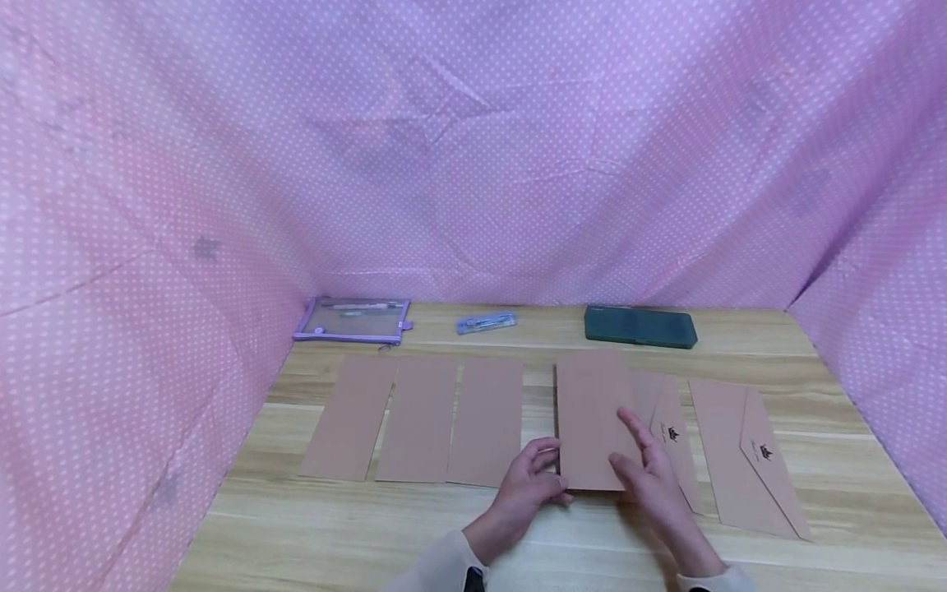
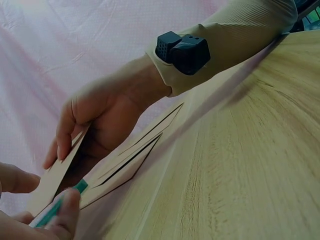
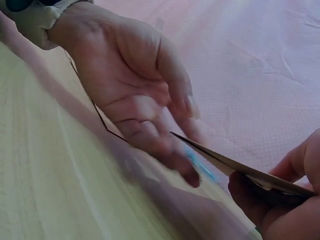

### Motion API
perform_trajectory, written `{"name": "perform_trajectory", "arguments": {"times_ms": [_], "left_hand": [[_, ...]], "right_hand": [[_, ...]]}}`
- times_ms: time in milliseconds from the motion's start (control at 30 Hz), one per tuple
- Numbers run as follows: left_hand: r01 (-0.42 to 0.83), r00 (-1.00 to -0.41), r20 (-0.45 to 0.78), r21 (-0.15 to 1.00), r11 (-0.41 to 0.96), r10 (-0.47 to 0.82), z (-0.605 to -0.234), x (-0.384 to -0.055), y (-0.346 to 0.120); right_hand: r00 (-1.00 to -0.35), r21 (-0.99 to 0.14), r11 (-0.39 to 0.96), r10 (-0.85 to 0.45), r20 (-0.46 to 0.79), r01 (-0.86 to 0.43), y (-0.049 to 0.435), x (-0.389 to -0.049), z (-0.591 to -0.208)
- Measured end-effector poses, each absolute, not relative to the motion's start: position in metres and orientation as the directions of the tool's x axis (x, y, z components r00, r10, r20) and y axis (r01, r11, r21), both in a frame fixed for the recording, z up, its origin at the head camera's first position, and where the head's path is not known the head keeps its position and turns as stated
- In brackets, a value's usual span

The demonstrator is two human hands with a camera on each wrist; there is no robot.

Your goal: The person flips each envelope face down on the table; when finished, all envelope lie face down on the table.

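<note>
A plain brown envelope is held tilted above the table, its printless face up. My right hand grips its right side, some fingers on top and others beneath, as the right wrist view shows. My left hand is around its lower left edge, the thumb and fingers spread apart with the envelope's corner near them. Beneath and right of the right hand lies a brown envelope with a crown print, partly covered. Another crown-printed envelope lies farther right.
Three plain brown envelopes lie in a row at the left. Along the back of the wooden table are a purple mesh pouch, a clear blue case and a dark green case. Pink dotted cloth surrounds the table.
</note>
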State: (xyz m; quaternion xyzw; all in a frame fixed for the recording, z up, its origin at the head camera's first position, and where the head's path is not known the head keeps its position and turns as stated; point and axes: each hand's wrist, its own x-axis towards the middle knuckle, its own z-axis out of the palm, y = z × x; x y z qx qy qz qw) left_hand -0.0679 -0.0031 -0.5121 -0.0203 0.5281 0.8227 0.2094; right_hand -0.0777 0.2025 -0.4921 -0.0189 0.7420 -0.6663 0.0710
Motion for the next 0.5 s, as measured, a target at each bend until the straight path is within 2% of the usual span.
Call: {"name": "perform_trajectory", "arguments": {"times_ms": [367,500], "left_hand": [[-0.322,-0.938,-0.254,0.887,-0.330,0.235,-0.5076,-0.0711,-0.0074],[-0.317,-0.941,-0.255,0.897,-0.309,0.223,-0.5067,-0.0723,-0.0117]], "right_hand": [[-0.988,-0.984,0.169,-0.153,0.037,-0.063,0.1970,-0.0754,-0.4999],[-0.984,-0.989,0.140,-0.179,0.015,-0.041,0.1997,-0.0758,-0.5002]]}}
